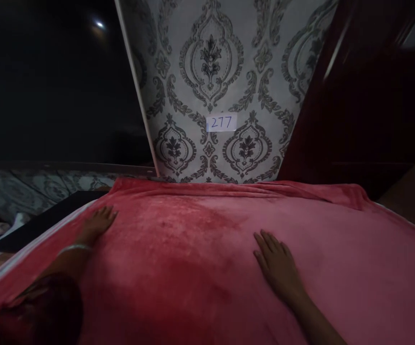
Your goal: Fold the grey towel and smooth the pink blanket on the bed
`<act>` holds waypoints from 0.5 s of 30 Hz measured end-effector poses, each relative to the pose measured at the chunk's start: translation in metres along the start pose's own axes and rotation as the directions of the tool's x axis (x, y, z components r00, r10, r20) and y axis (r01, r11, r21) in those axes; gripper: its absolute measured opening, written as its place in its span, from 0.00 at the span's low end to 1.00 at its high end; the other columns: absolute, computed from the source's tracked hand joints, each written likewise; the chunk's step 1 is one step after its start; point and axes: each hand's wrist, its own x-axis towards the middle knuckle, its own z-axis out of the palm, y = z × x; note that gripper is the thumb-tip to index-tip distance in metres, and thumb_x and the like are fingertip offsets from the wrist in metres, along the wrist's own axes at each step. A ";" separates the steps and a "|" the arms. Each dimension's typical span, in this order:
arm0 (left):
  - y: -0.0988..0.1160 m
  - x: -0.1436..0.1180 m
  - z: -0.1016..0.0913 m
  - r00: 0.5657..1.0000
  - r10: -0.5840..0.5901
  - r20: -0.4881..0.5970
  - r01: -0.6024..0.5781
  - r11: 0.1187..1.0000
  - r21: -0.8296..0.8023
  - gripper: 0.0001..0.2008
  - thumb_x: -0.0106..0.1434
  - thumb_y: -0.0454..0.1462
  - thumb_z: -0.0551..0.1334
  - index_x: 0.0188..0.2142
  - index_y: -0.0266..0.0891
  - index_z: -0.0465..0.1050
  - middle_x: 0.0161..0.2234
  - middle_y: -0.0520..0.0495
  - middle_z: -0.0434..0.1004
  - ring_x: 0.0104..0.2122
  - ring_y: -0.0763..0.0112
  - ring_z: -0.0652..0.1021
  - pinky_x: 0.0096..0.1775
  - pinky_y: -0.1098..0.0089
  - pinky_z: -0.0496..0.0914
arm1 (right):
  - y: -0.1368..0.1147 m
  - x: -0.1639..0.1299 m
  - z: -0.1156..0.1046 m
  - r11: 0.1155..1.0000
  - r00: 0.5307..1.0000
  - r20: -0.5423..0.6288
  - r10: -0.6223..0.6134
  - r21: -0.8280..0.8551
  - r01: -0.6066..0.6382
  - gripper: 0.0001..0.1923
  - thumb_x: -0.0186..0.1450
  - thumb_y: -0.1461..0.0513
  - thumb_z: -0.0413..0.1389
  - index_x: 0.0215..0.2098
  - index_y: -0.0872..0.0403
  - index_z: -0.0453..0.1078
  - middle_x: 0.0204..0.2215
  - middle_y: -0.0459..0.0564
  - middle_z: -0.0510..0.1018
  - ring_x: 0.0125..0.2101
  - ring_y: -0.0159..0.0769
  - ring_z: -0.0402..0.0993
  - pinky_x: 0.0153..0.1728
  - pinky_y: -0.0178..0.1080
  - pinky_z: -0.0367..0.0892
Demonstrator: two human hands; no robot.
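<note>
The blanket (207,258) lay spread over the bed, covering nearly all of the visible top. Its far edge ran straight along the foot of the wall (214,72), with a few shallow folds bunched there. The middle of the blanket appeared smooth; a darker patch in the pile sat left of centre, probably nap brushed the other way. Judged from this, the spreading looked largely done. What remained, as far as could be seen, was the left edge of the blanket, where a pale strip of mattress (31,249) showed uncovered, and the folds at the far edge.

The left hand (97,223) rested flat on the blanket near its left edge, fingers extended and open, gripping nothing. A bangle (76,247) circled that wrist. The right hand (275,263) lay palm down on the blanket right of centre, fingers together and straight, also gripping nothing. The two hands were well apart, both pressed on the blanket.

The wall beyond the blanket carried grey damask wallpaper. A small white label (221,122) marked "277" was fixed to it, just above the far edge of the blanket. Left of the wall, a white trim strip bordered a dark area, too dim to identify. Right of the wall stood a dark wooden panel (365,96), possibly a door or wardrobe. The room was dimly lit.
</note>
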 end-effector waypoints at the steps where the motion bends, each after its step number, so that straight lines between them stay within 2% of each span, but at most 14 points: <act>1: -0.016 -0.003 0.001 0.999 -0.046 0.013 0.046 0.999 0.001 0.29 0.69 0.41 0.44 0.65 0.39 0.65 0.68 0.35 0.61 0.68 0.46 0.60 0.60 0.38 0.60 | 0.002 -0.001 0.002 1.000 1.000 -0.006 -0.005 0.002 0.005 0.30 0.72 0.55 0.37 0.66 0.53 0.65 0.67 0.56 0.65 0.66 0.49 0.60 0.64 0.58 0.53; 2: -0.027 -0.006 0.002 0.997 -0.074 0.029 0.075 0.997 -0.004 0.28 0.69 0.40 0.43 0.65 0.39 0.65 0.69 0.36 0.60 0.69 0.47 0.59 0.61 0.39 0.60 | 0.003 -0.001 0.003 1.000 1.000 -0.012 -0.009 0.005 0.009 0.30 0.72 0.54 0.37 0.65 0.53 0.66 0.66 0.55 0.65 0.66 0.49 0.60 0.64 0.57 0.54; 4: -0.033 -0.011 0.001 0.992 -0.110 0.055 0.111 0.994 -0.022 0.28 0.69 0.40 0.43 0.65 0.38 0.65 0.69 0.36 0.60 0.68 0.48 0.60 0.61 0.40 0.61 | 0.007 -0.003 0.006 1.000 0.999 -0.035 -0.018 0.013 0.018 0.31 0.72 0.53 0.36 0.64 0.53 0.67 0.65 0.55 0.67 0.65 0.49 0.62 0.63 0.57 0.55; 6: -0.021 -0.012 -0.002 0.988 -0.144 0.054 0.147 0.989 -0.037 0.29 0.70 0.43 0.44 0.63 0.34 0.66 0.67 0.31 0.62 0.66 0.44 0.64 0.59 0.37 0.62 | 0.010 -0.004 0.010 0.999 0.997 -0.069 -0.033 0.024 0.035 0.33 0.71 0.52 0.34 0.63 0.53 0.69 0.64 0.56 0.68 0.64 0.50 0.64 0.62 0.58 0.57; 8: 0.001 -0.009 -0.003 0.983 -0.181 0.024 0.182 0.982 -0.047 0.31 0.70 0.46 0.43 0.62 0.29 0.65 0.65 0.23 0.62 0.63 0.37 0.65 0.57 0.32 0.61 | 0.013 -0.004 0.014 0.998 0.993 -0.109 -0.045 0.037 0.049 0.34 0.71 0.50 0.34 0.62 0.53 0.70 0.63 0.56 0.69 0.63 0.51 0.65 0.61 0.58 0.59; 9: 0.015 -0.008 -0.003 0.985 -0.171 -0.002 0.171 0.984 -0.052 0.32 0.70 0.46 0.43 0.63 0.27 0.63 0.65 0.21 0.60 0.64 0.36 0.64 0.58 0.32 0.59 | 0.014 -0.004 0.015 0.998 0.991 -0.127 -0.048 0.043 0.054 0.34 0.71 0.50 0.34 0.62 0.54 0.70 0.63 0.56 0.70 0.62 0.51 0.66 0.61 0.58 0.59; 10: 0.030 -0.007 -0.001 0.991 -0.130 -0.023 0.128 0.990 -0.059 0.32 0.71 0.46 0.42 0.64 0.27 0.62 0.67 0.22 0.59 0.66 0.38 0.61 0.60 0.35 0.57 | 0.015 -0.004 0.017 0.997 0.989 -0.141 -0.050 0.049 0.057 0.34 0.71 0.49 0.34 0.61 0.53 0.70 0.63 0.56 0.70 0.62 0.51 0.66 0.61 0.58 0.59; 13: 0.071 -0.004 0.009 0.997 0.070 -0.023 -0.071 0.993 -0.091 0.29 0.72 0.48 0.44 0.68 0.40 0.59 0.71 0.36 0.54 0.70 0.51 0.56 0.65 0.43 0.52 | 0.017 -0.005 0.019 0.996 0.986 -0.154 -0.059 0.062 0.069 0.34 0.70 0.49 0.34 0.61 0.53 0.71 0.62 0.57 0.71 0.62 0.52 0.66 0.60 0.58 0.60; 15: 0.088 -0.001 0.014 0.988 0.152 -0.009 -0.152 0.982 -0.114 0.29 0.72 0.49 0.45 0.68 0.43 0.58 0.72 0.39 0.52 0.70 0.54 0.55 0.66 0.46 0.52 | 0.019 -0.005 0.020 0.995 0.985 -0.157 -0.066 0.069 0.077 0.34 0.70 0.48 0.34 0.60 0.54 0.71 0.62 0.57 0.71 0.62 0.53 0.66 0.60 0.59 0.61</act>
